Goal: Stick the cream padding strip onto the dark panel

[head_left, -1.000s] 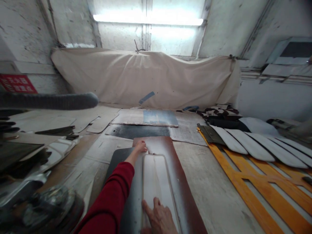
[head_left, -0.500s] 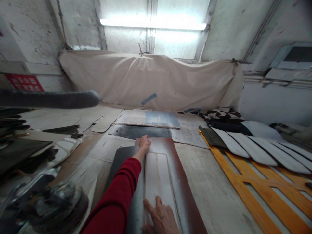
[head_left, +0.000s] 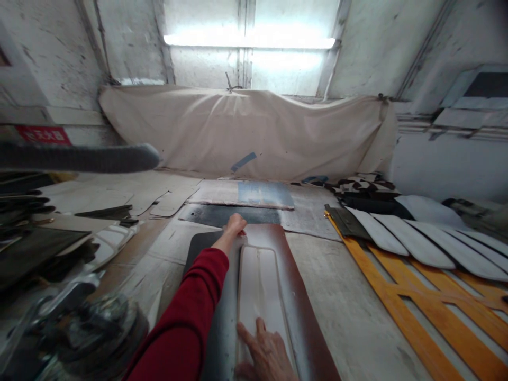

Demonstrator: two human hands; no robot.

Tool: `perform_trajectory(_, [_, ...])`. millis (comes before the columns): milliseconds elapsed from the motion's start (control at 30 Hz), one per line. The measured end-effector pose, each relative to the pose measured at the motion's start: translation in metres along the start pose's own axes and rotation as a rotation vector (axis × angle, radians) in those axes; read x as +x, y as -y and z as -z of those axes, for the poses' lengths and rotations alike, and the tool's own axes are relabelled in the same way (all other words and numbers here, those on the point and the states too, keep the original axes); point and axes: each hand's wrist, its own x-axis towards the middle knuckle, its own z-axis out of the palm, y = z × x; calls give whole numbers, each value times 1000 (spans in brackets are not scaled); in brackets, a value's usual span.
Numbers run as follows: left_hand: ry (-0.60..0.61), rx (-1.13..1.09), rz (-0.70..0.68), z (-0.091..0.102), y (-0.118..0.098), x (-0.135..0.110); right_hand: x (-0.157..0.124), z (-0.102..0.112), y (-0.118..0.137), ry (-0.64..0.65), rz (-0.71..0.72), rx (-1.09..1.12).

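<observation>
A brown board (head_left: 299, 296) with a greyish, sprayed-looking middle lies lengthwise in front of me, beside a dark board (head_left: 200, 251). On it rests a long pale panel (head_left: 257, 280) with rounded far corners, a raised border and a lengthwise centre line. My left hand (head_left: 235, 225), in a red sleeve, reaches to the brown board's far left corner. Its fingers are closed there, just beyond the panel's end; what they pinch is hidden. My right hand (head_left: 266, 352) lies on the panel's near part, index and middle fingers stretched out and apart, touching its surface.
A spray gun with a cup (head_left: 99, 328) stands at the near left. Dark and pale cut pieces (head_left: 43, 243) are stacked behind it. To the right, white flaps (head_left: 413, 238) lie over a yellow slotted frame (head_left: 381, 275). A grey hose-like bar (head_left: 87, 157) juts in from the left.
My left hand has lifted slightly and its fingers have curled at the far corner. The right hand stays on the panel, with only a slight shift to the right in view.
</observation>
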Motion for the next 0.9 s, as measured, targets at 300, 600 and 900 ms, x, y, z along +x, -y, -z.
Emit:
perform_trajectory(300, [23, -317, 100, 19, -14, -23, -3, -5, -2, -60, 16, 37])
perform_trajectory(600, [13, -749, -384, 95, -139, -66, -16, 24, 3, 6, 54, 35])
perform_trajectory(900, [51, -463, -423, 25, 25, -212, -16, -1, -6, -197, 147, -49])
